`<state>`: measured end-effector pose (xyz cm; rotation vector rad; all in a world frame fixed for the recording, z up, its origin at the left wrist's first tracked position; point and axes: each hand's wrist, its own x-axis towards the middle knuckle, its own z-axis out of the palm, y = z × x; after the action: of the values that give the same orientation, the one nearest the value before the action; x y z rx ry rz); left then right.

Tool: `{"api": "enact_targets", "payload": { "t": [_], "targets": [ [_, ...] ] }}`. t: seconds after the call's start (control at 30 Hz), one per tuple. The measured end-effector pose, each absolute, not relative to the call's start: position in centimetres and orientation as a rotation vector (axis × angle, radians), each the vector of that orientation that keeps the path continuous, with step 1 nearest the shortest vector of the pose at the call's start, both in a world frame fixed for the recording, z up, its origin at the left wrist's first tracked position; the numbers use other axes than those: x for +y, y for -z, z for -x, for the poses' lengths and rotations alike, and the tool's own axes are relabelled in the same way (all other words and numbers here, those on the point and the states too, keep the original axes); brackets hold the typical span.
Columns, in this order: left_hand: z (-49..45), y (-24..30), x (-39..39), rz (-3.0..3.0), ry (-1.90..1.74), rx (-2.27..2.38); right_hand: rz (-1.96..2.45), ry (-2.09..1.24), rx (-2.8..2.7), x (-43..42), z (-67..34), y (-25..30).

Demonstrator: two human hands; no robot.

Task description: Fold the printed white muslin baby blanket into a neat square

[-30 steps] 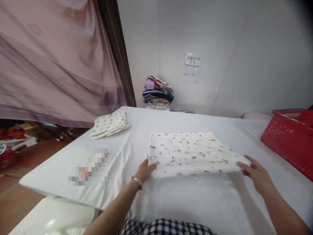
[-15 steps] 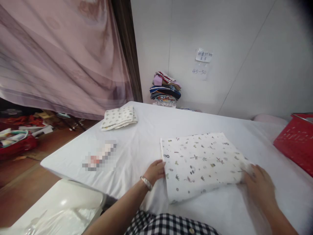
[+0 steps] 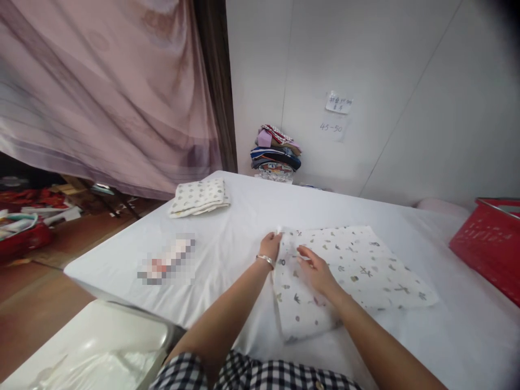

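Observation:
A folded white cloth with small printed figures [image 3: 365, 276] lies on the white table [image 3: 244, 216] in front of me. My left hand [image 3: 270, 246], with a bracelet on the wrist, pinches the cloth's far left corner. My right hand [image 3: 314, 269] rests on top of the cloth near that same corner, fingers stretched out towards the left.
A second folded patterned cloth [image 3: 200, 196] lies at the table's far left. A pile of folded clothes [image 3: 276, 155] stands against the wall under paper notes [image 3: 338, 102]. A red basket [image 3: 489, 246] sits at the right edge. A pink curtain [image 3: 101, 92] hangs left.
My left hand slid up the cloth's left edge to the far corner. My right hand left the right end and came across onto the cloth's left part.

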<state>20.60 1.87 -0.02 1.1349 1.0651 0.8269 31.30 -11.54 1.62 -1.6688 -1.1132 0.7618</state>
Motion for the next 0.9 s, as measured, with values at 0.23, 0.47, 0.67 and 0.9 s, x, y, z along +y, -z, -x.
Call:
{"api": "enact_targets", "payload": {
  "t": [0.23,0.47,0.67,0.9],
  "targets": [
    [-20.3,-1.8,-2.9,-1.715,-0.908,0.881,1.440,-0.870,-0.764,-7.6,-30.2,-3.1],
    [-20.1,-1.3,-3.6,-1.791,-0.851,0.806,1.524,-0.779,-0.711,-8.0,-30.2,-2.2],
    [-20.4,-0.7,-1.9,-1.599,-0.852,0.877,1.534,-0.738,-0.734,-7.4,-30.0,-2.2],
    [-19.9,-0.9,-1.5,-1.651,-0.842,0.929,1.511,-0.750,-0.773,-6.7,-29.4,-2.6]
  ]
}}
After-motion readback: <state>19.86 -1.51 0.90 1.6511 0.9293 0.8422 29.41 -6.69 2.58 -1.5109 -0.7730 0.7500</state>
